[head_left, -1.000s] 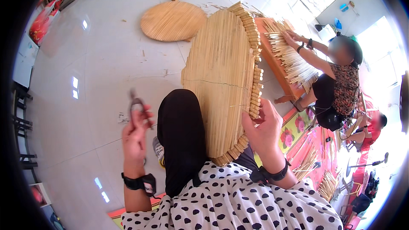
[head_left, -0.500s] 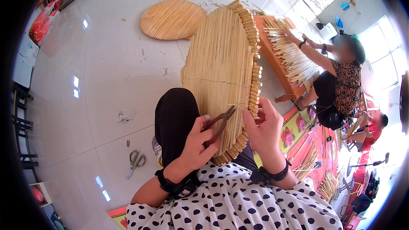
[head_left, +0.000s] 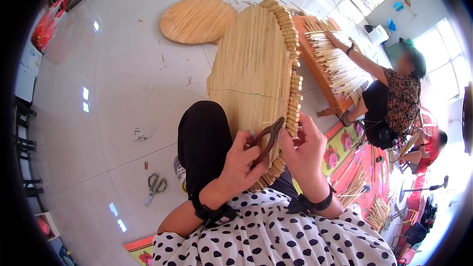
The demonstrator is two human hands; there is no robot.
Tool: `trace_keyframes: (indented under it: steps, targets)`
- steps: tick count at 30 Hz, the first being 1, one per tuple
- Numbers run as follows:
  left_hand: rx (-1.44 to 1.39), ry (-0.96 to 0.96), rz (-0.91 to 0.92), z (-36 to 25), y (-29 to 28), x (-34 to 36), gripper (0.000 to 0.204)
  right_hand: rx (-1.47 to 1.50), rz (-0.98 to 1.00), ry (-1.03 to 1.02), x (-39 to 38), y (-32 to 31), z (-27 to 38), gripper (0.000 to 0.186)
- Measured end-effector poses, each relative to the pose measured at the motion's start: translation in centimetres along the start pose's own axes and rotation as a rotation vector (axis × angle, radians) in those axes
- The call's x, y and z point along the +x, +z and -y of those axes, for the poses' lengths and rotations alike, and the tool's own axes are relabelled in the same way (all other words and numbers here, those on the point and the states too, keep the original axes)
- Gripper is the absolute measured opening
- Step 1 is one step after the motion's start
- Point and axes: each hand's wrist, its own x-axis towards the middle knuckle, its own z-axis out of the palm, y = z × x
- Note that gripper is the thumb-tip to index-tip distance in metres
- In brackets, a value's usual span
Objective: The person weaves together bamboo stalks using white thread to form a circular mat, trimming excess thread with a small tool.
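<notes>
A board of pale stalks laid side by side [head_left: 251,54] leans across my lap, with a rim of short cut stalk ends [head_left: 295,90] along its right side. My left hand [head_left: 240,165] grips rust-brown pliers [head_left: 269,140] by the handles. The pliers' jaws meet the board close to its right rim, where a thin pale strand shows beside them. My right hand [head_left: 305,145] is closed round that rim, its thumb on the face next to the jaws. The other fingers are partly hidden behind the edge. Across the board runs a dark stitched line.
A round stalk mat [head_left: 197,19] lies on the tiled floor ahead. Scissors [head_left: 155,187] rest on the floor at left. At right, a person [head_left: 401,88] spreads stalks [head_left: 335,59] over an orange bench [head_left: 320,74]; another person sits behind. Stalk bundles [head_left: 379,212] lie on a red flowered mat.
My left hand and the pliers have moved up and right, bringing the jaws to the rim beside my right thumb. The person at the bench has shifted slightly; my right hand stays nearly still.
</notes>
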Motion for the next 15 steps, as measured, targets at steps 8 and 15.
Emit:
trace_keyframes:
  steps: [8,15]
  targets:
    - [0.106,0.020,0.013,-0.40,0.08,0.26,0.018,-0.097,0.031,-0.032,0.40,-0.04,0.18,0.037]
    - [0.124,0.032,-0.061,-0.14,0.25,-0.46,0.024,-0.129,0.046,-0.059,0.24,0.45,0.36,0.034]
